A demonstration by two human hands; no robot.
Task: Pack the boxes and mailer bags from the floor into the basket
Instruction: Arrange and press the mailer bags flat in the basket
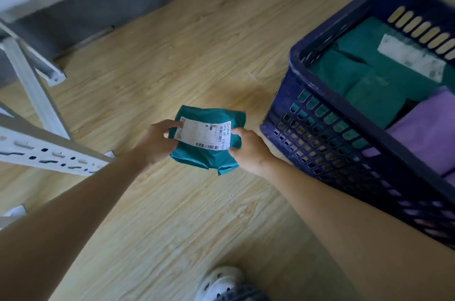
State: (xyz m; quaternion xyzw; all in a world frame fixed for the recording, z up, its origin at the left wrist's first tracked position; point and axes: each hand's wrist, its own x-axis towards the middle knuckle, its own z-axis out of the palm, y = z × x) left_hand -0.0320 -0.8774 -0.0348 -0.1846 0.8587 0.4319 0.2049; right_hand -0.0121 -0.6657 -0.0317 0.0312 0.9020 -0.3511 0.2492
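Teal mailer bag (209,145) held in both hands above the wooden floor (172,66), left of the blue basket (327,152).

Left hand (157,140) pinches the bag's left edge, thumb on the white shipping label (203,135); right hand (248,150) grips the right edge. Label shows barcodes, a small red logo and partly legible characters "XZ7 21K"; remaining print too small to read. Basket contains teal mailer bags (364,79) and a purple mailer bag (428,133).

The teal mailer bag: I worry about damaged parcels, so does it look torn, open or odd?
No tear or opening shows. The teal mailer bag is crumpled, its white label intact, held between the left hand and right hand.
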